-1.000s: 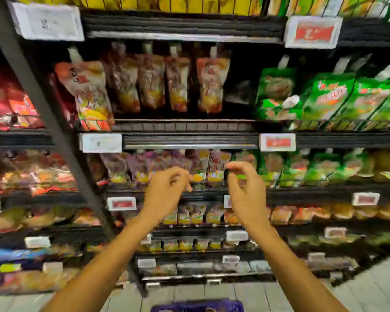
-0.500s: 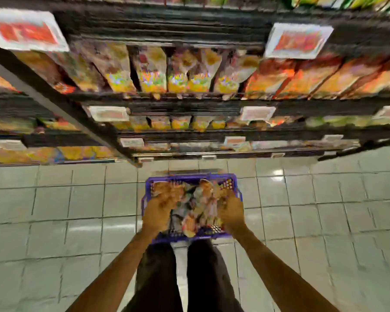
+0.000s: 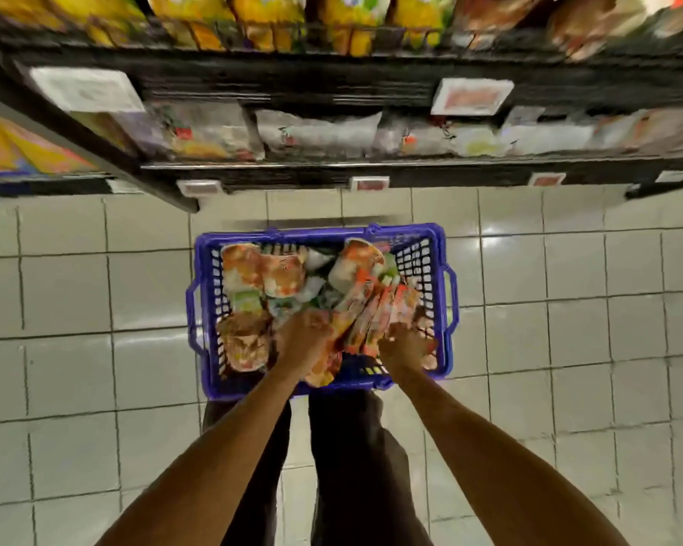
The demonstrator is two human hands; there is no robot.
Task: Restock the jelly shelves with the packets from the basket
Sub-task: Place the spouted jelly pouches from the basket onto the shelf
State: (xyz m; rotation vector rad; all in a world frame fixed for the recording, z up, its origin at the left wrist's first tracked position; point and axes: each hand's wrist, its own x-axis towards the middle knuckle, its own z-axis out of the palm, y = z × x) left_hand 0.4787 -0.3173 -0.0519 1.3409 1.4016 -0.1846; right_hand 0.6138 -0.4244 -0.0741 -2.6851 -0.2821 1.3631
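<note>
A blue plastic basket (image 3: 204, 293) stands on the tiled floor in front of my feet, filled with several orange, red and green jelly packets (image 3: 263, 269). Both my hands are down inside it. My left hand (image 3: 304, 336) rests on the pile near the basket's middle, fingers curled among orange packets. My right hand (image 3: 405, 342) is at the near right side, fingers pressed against a bunch of upright orange packets (image 3: 375, 313). Blur hides whether either hand has closed on a packet. The jelly shelves (image 3: 332, 171) run across the top of the view.
Black shelving holds pale packets (image 3: 316, 132) on the lowest shelf and yellow packets (image 3: 261, 17) above, with price tags (image 3: 472, 96) on the edges. A black upright (image 3: 95, 151) slants at left. Pale floor tiles (image 3: 568, 309) surround the basket. My dark trouser legs (image 3: 351, 466) stand behind it.
A second ago both hands were raised at the middle shelf. My view has since swung down to the floor, and both hands have dropped into the basket and pushed deeper among the packets.
</note>
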